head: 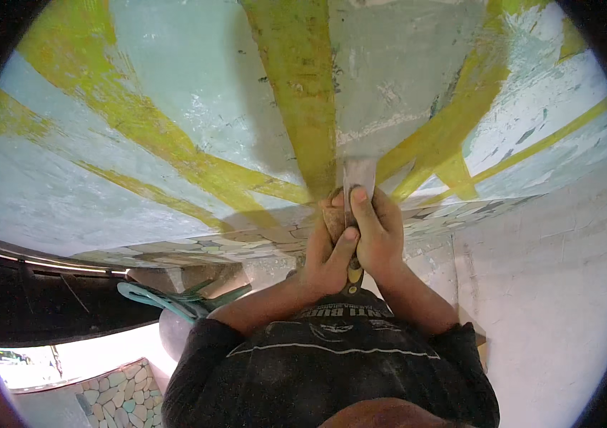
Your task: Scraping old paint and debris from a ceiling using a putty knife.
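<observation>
A putty knife with a broad metal blade [359,171] points up toward a painted wall [185,107]. My right hand [381,235] grips it, thumb pressed flat on the blade. Its yellow and black handle [355,277] sticks out below my hands. My left hand [327,262] is closed around a brown folded piece [337,222], perhaps sandpaper, and its thumb lies against the knife. The blade's tip is at or just in front of the wall; contact cannot be told. Pale green patches and yellow-green bands cover the wall, with scuffs and whitish smears.
Flat stone cladding [217,247] runs along the wall's lower part. At the left stand a green plastic chair [175,299] and a rounded grey object [175,331]. A plain pale wall [539,289] rises on the right. Another stone-clad surface [121,393] shows lower left.
</observation>
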The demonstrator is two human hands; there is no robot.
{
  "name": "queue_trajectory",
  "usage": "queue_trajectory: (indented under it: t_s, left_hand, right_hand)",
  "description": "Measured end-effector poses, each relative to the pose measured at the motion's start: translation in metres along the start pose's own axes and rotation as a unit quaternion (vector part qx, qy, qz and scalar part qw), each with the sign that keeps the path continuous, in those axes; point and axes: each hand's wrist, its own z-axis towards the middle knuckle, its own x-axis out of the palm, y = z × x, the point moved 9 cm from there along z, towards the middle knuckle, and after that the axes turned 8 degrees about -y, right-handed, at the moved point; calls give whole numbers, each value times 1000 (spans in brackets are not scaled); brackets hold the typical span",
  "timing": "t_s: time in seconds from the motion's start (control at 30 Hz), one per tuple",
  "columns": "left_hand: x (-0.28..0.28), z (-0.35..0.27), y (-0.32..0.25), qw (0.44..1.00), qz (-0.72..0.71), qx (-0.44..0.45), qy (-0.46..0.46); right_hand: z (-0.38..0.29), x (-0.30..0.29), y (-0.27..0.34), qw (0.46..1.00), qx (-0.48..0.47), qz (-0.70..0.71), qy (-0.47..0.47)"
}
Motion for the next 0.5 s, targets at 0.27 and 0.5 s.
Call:
queue_trajectory:
  t_s: [0.27, 0.5]
  left_hand:
    - [-3, 9, -8, 999, -17, -35, -22]
    - [2, 20, -27, 999, 4, 38, -11]
  right_hand:
    - [5, 9, 20, 999, -41, 7, -12]
    - [15, 17, 51, 998, -54, 6, -9]
